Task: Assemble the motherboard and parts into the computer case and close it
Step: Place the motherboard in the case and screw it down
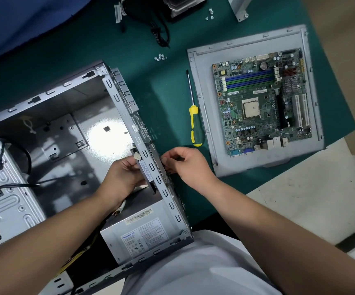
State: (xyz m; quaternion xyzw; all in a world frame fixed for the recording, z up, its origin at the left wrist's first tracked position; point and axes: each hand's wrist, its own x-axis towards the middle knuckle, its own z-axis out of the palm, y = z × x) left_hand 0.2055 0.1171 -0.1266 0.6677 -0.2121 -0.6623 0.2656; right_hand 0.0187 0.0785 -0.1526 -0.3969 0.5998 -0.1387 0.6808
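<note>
Nearest, power supply (142, 237) inside open computer case (51, 124), left hand (122, 177) holding a black fan (144, 169) against the case's rear wall, right hand (188, 165) pinching there outside, screwdriver (194, 122) beyond, motherboard (261, 103) lying on side panel (202, 103) on green surface (163, 86).

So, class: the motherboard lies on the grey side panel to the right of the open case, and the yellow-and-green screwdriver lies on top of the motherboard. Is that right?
One detail is wrong. The head view shows the screwdriver lying on the green mat, between the open case and the side panel, not on the motherboard. The motherboard does lie on that panel, right of the case.
</note>
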